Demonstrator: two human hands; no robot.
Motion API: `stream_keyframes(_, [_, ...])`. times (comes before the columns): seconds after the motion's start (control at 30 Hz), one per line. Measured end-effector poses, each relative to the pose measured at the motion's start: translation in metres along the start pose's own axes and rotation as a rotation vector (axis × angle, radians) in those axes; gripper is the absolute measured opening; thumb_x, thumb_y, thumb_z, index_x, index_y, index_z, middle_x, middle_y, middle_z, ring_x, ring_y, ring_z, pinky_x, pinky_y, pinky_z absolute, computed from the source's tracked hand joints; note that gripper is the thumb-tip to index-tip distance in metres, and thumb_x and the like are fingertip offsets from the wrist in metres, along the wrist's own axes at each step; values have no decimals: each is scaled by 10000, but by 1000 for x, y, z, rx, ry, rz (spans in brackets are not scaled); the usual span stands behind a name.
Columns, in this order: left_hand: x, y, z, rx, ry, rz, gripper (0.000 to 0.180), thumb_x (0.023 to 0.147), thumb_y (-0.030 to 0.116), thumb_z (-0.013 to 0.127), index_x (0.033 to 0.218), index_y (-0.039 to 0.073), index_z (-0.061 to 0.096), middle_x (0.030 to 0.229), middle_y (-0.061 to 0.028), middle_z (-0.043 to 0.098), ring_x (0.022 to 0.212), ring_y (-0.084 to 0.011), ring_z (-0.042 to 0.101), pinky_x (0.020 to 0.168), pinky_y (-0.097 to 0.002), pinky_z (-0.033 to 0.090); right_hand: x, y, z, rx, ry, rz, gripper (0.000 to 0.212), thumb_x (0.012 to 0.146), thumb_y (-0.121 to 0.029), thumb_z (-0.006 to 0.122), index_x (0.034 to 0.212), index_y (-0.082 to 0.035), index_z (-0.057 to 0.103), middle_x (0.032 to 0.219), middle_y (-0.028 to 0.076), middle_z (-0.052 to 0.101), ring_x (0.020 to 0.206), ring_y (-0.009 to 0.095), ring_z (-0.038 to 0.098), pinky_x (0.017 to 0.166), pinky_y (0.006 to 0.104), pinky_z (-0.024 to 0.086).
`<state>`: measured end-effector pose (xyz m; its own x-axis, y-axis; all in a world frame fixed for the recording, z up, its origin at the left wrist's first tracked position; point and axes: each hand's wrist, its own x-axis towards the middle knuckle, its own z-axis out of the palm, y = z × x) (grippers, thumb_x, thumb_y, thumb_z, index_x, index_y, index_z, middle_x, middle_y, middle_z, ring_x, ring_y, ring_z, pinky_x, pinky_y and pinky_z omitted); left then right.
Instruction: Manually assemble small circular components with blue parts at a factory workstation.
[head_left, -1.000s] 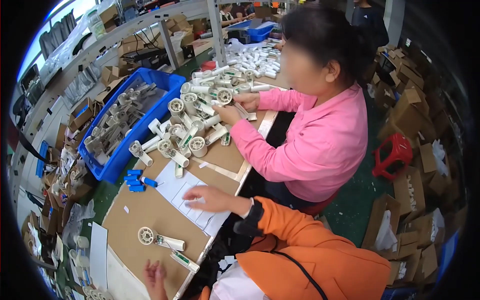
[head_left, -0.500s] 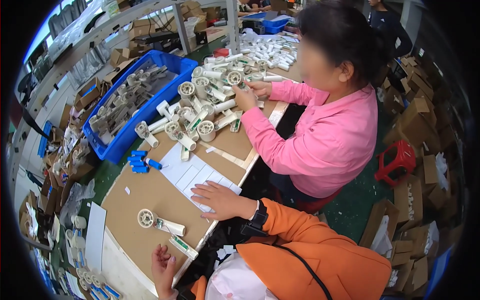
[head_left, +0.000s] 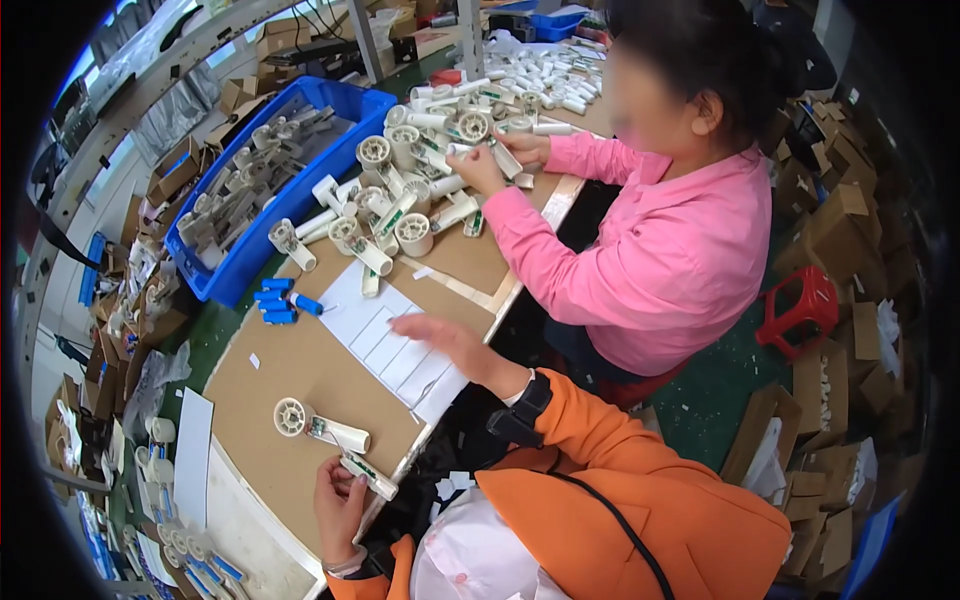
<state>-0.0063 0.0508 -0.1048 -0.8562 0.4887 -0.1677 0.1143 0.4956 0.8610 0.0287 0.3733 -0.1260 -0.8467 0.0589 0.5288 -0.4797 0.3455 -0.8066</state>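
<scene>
My left hand [head_left: 340, 503] is at the near edge of the table, its fingers closed on the end of a white plastic handle shell [head_left: 380, 486] with a green circuit board inside. A thin wire seems to link this shell to a white handheld fan body [head_left: 345, 436] lying just beyond, which has a round spoked head [head_left: 292, 417]. Above a white paper sheet [head_left: 375, 340] with ruled boxes, my right hand [head_left: 450, 343] hovers with fingers stretched out, slightly blurred and holding nothing.
Several blue battery cells [head_left: 280, 300] lie past the sheet. Beyond them is a pile of white fan parts [head_left: 400, 210], and a blue bin [head_left: 215, 285] of parts stands left. A co-worker in pink [head_left: 640, 260] handles a white part on the right. A red stool [head_left: 800, 310] stands behind.
My right hand has lifted off the paper, uncovering its lower part. My left hand has moved up to the handle shell and closed on its end. The whole view has shifted slightly.
</scene>
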Motion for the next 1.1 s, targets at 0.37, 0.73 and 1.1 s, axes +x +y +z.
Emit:
stream_keyframes(0.37, [3, -5, -7, 192, 41, -113, 540, 774, 72, 735, 1250, 17, 487, 682, 8, 549, 578, -67, 503, 578, -212, 453, 3, 14, 46, -216, -104, -48, 295, 826, -278, 667, 661, -76, 528, 602, 77, 524, 598, 298, 541, 523, 399, 402])
stream_keyframes(0.73, [-11, 20, 5, 47, 91, -134, 593, 702, -4, 734, 1232, 37, 472, 595, 23, 494, 528, -45, 473, 490, -183, 355, -1, 10, 48, -300, -140, -29, 238, 834, -272, 674, 693, -109, 574, 642, 47, 552, 620, 263, 564, 535, 391, 422])
stream_keyframes(1.1, [-13, 14, 1, 41, 66, -132, 673, 674, -17, 757, 1270, 26, 445, 607, 8, 513, 488, -54, 487, 465, -186, 408, 9, 4, 48, -249, -186, 40, 174, 826, -248, 684, 738, -121, 605, 642, 28, 554, 615, 234, 571, 530, 369, 422])
